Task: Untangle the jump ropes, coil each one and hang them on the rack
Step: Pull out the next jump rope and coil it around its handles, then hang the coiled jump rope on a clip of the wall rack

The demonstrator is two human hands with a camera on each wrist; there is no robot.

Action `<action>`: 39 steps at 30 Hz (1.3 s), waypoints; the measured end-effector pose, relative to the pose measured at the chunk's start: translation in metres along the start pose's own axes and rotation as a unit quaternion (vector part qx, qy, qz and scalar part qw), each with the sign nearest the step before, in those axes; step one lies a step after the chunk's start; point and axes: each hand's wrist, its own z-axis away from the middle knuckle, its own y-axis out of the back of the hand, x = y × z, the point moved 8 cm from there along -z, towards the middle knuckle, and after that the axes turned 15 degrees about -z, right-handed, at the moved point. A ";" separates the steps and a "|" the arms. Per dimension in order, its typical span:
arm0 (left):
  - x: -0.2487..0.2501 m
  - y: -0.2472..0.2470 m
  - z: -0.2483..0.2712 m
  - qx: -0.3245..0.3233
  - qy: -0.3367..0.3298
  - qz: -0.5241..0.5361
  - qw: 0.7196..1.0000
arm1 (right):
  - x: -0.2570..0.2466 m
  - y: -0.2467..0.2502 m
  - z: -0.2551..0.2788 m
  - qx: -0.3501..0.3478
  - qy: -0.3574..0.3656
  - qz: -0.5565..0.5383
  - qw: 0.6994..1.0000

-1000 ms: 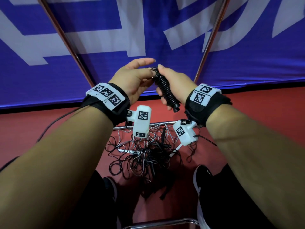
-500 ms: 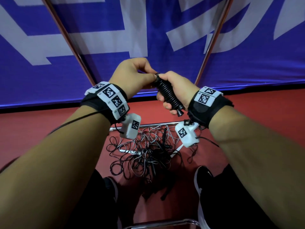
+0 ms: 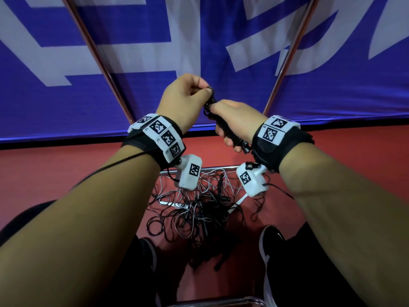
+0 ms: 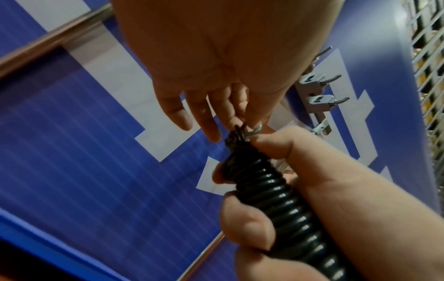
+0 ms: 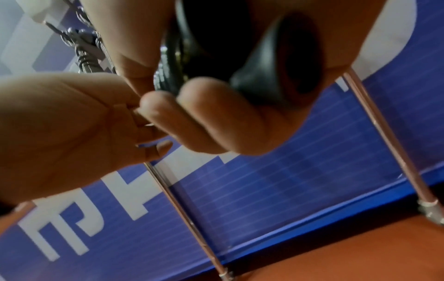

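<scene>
Blue banner wall (image 3: 132,63) with white lettering, red floor (image 3: 66,173), wire mesh panel (image 4: 430,57)

handle (image 3: 230,134) largely hidden in fist, rack hooks (image 4: 317,89) blurred

Two slanted metal poles (image 3: 285,54) flank the raised hands — open banner (image 3: 199,36) between them. Below, a rope tangle (image 3: 194,209) covers the floor between the shoes (image 3: 270,242).

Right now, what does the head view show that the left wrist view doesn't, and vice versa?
Head only: the tangled pile of thin ropes on the red floor, black shoes and both wrist bands.
Left wrist only: grey metal hooks on the rack, and a wire mesh panel.
Both: the right hand grips the black ribbed handle while the left hand pinches the small metal loop at its top end.
</scene>
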 end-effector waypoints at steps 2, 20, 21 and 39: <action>0.002 0.000 0.001 0.010 -0.006 -0.030 0.999 | -0.001 0.002 -0.001 0.008 0.011 0.051 0.999; 0.011 0.004 -0.007 -0.003 0.033 -0.008 0.999 | 0.008 0.000 -0.007 0.022 0.038 0.150 0.988; 0.010 0.005 -0.007 -0.006 0.038 -0.001 0.999 | 0.006 0.001 -0.008 0.029 0.049 0.171 0.984; 0.038 0.078 -0.001 0.046 0.097 0.174 0.979 | -0.094 -0.011 0.008 0.106 0.259 -0.014 0.960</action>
